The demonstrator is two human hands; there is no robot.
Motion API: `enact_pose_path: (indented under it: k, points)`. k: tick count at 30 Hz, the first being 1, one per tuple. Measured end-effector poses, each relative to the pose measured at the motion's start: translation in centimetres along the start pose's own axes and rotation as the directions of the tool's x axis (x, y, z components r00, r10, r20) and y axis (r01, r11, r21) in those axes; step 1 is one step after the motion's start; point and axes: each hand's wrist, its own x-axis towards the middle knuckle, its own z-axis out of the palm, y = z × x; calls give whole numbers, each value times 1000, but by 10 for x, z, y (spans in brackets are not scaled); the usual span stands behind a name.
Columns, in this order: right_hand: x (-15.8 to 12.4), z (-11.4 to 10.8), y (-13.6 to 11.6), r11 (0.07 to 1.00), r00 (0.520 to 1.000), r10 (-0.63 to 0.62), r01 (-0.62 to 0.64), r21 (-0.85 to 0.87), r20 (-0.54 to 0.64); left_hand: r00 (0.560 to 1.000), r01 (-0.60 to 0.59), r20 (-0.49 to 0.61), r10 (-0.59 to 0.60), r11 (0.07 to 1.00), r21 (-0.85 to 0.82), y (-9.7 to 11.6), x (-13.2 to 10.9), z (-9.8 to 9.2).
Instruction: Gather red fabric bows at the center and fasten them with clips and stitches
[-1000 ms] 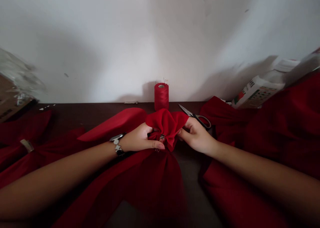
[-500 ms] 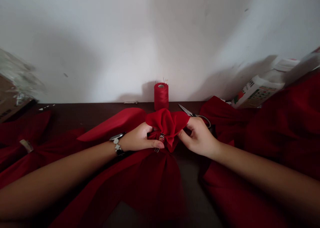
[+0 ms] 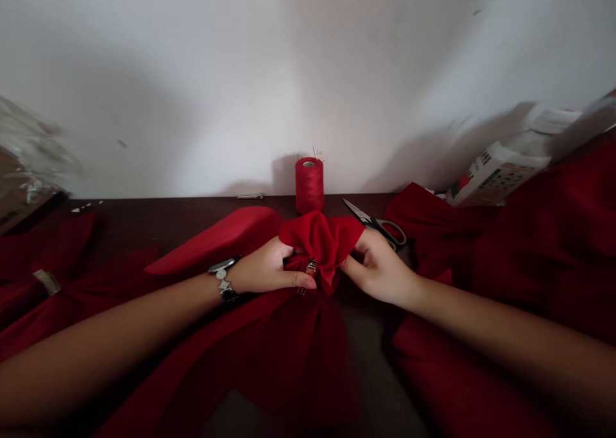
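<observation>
Between my hands is a red fabric bow point(image 3: 320, 242), gathered and puckered at its middle, with long tails point(image 3: 308, 342) hanging toward me. My left hand point(image 3: 276, 268) is closed on the gathered part, its thumb lying across the front. A small metal buckle-like piece point(image 3: 312, 267) shows beside that thumb. My right hand point(image 3: 380, 265) pinches the right edge of the bow between thumb and fingers. Another stiff red loop of cloth point(image 3: 226, 239) extends to the left behind my left wrist. Fingertips of both hands are partly hidden by the cloth.
A red thread spool point(image 3: 309, 186) with needles stuck in its top stands by the wall. Scissors point(image 3: 378, 222) lie right of it. A white bottle point(image 3: 513, 159) leans at the right near heaped red fabric point(image 3: 553, 252). Another red bow point(image 3: 72, 277) lies left.
Both hands keep their hold on the bow and have hardly moved. The right hand has dipped slightly, and more of the scissors' handle shows.
</observation>
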Motion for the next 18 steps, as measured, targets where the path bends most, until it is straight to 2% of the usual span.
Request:
enact_pose_path:
  k: [3, 7, 10, 14, 18]
  points:
    - [-3, 6, 2, 1000, 998, 5, -3, 25, -59, 1000, 12, -24, -11, 999, 30, 1, 0, 0]
    - [-1, 8, 4, 989, 986, 5, 20, 149, -164, 996, 64, -68, -59, 996, 65, 3, 0, 1]
    - [4, 4, 6, 971, 988, 61, -27, 239, -138, 991, 94, -97, -91, 995, 27, 3, -1, 1]
    - [7, 2, 10, 922, 978, 199, -162, 351, -70, 979, 133, -152, -136, 991, -30, 4, 0, 1]
    - [7, 5, 13, 870, 954, 296, -251, 425, -42, 981, 163, -100, -166, 986, -39, 5, 1, 0]
